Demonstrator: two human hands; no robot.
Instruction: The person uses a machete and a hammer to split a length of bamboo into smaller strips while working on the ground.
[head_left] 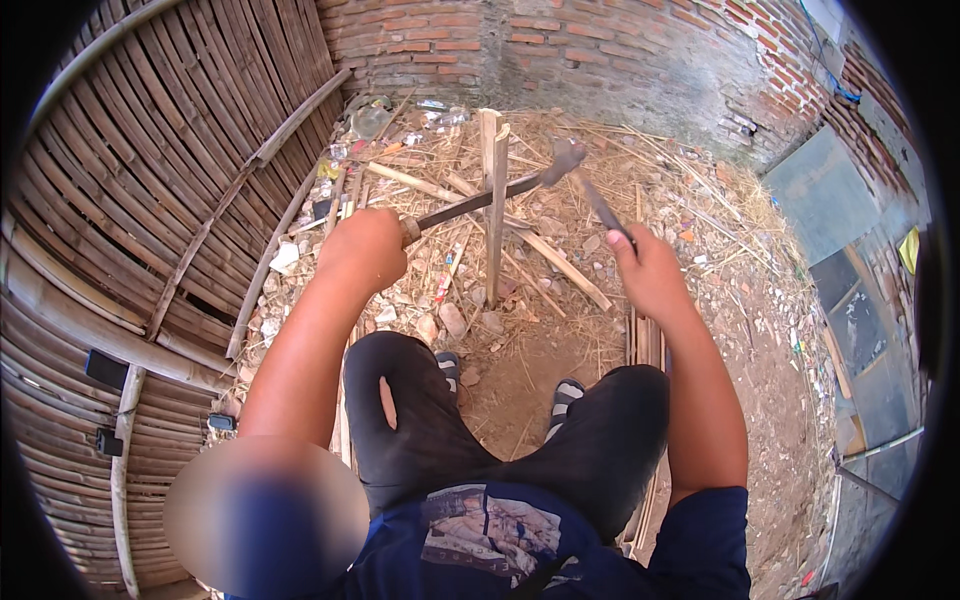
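Note:
My left hand (pixel 362 252) is closed round the wooden handle of a machete (pixel 452 210). Its dark blade runs to the right, through or against an upright bamboo piece (pixel 497 225) that looks split lengthwise at the top; I cannot tell how deep the blade sits. In my right hand (pixel 648 268) is a hammer (pixel 604 210), gripped by its shaft. The slightly blurred hammer head is over the blade's far end; whether they touch, I cannot tell. The bamboo's lower end comes down to the ground in front of my feet.
Loose bamboo strips (pixel 570 268), stones and litter cover the ground ahead. A bamboo slat wall (pixel 180 150) stands close on the left, a brick wall (pixel 590 60) at the back. Grey panels (pixel 825 185) lean on the right. More strips (pixel 645 340) lie beside my right knee.

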